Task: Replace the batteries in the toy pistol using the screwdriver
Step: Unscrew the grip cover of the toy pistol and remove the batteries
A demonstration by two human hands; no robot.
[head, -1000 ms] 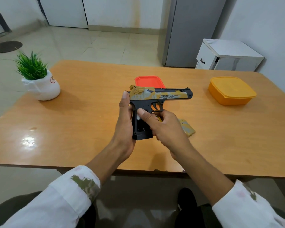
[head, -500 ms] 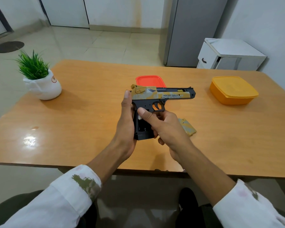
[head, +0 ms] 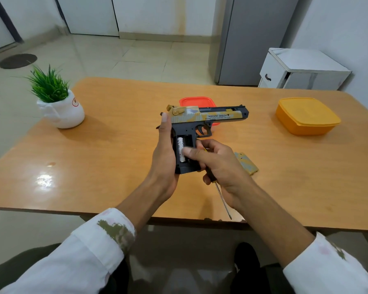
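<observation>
Gripping the black-and-tan camouflage plastic toy pistol (head: 208,117) by its grip above the smooth orange-brown table (head: 115,145), the left hand (head: 165,158) curls round it, while a fingertip of the right hand (head: 219,164) presses the slick white cylindrical battery (head: 180,145) in the open grip bay and its other fingers curl round the black-and-yellow screwdriver (head: 222,197), thin steel shaft pointing down below the pistol. The round battery could seat crooked or spring out if pushed off-axis, and the crowded right hand might drop the screwdriver; the flat camouflage cover (head: 248,165) lies just right of the pistol.

Open tabletop (head: 119,145) between plant (head: 58,105) and pistol (head: 208,116)
</observation>
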